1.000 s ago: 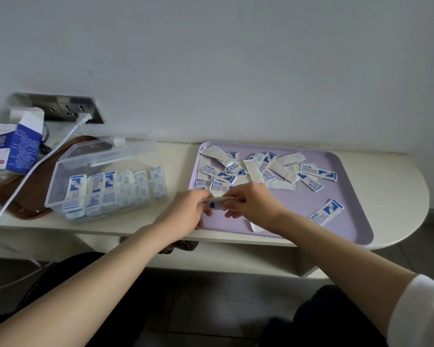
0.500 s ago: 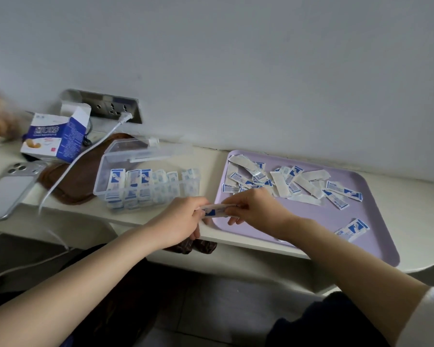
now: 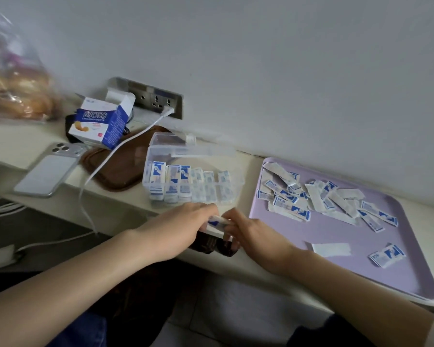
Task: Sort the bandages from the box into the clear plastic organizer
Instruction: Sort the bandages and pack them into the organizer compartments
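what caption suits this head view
Left hand and right hand hold bandages in front of the organizer, beside the purple tray.

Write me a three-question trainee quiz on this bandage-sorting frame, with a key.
1. True or false: the clear organizer holds no bandages yet.
2. Multiple choice: the purple tray with the loose bandages sits on which side of the organizer? A) the person's right B) the person's left C) behind it, against the wall
3. Fill in: the left hand and right hand together pinch a small stack of ____ just in front of the organizer.

Key: 1 false, since several of its compartments are filled; 2 A; 3 bandages.
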`<action>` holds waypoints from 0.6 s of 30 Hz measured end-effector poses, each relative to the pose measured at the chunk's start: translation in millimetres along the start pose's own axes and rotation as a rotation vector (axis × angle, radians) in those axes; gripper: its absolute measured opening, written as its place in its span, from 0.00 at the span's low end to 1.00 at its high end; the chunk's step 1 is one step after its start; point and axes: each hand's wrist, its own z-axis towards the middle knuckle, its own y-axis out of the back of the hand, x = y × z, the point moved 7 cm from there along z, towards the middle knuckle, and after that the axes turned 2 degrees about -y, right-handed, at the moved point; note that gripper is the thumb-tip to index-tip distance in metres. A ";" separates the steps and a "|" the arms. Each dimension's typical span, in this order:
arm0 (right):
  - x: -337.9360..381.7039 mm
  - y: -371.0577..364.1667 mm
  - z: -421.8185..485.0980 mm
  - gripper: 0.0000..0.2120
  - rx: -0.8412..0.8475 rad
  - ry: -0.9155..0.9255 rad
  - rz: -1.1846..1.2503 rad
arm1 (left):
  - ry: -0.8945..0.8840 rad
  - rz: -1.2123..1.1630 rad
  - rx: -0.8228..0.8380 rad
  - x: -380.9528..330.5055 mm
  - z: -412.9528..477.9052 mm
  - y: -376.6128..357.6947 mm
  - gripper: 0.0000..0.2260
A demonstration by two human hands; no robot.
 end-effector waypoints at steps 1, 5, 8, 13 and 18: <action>4.7 2.0 0.6 0.05 -0.029 -0.007 0.048 | 0.006 -0.010 -0.020 5.4 -2.5 2.3 0.14; 19.6 -6.0 2.8 0.03 -0.065 -0.002 0.125 | 0.030 -0.103 -0.090 24.1 -11.8 7.7 0.16; 23.2 -10.7 12.6 0.06 -0.095 -0.031 0.098 | -0.011 -0.130 -0.175 27.3 -13.7 21.7 0.16; 38.8 9.2 38.5 0.06 -0.301 0.006 0.065 | -0.021 -0.125 -0.404 40.8 -13.8 56.9 0.12; 64.2 33.8 67.7 0.11 -0.378 0.030 -0.013 | 0.053 -0.102 -0.535 57.8 -15.8 81.1 0.14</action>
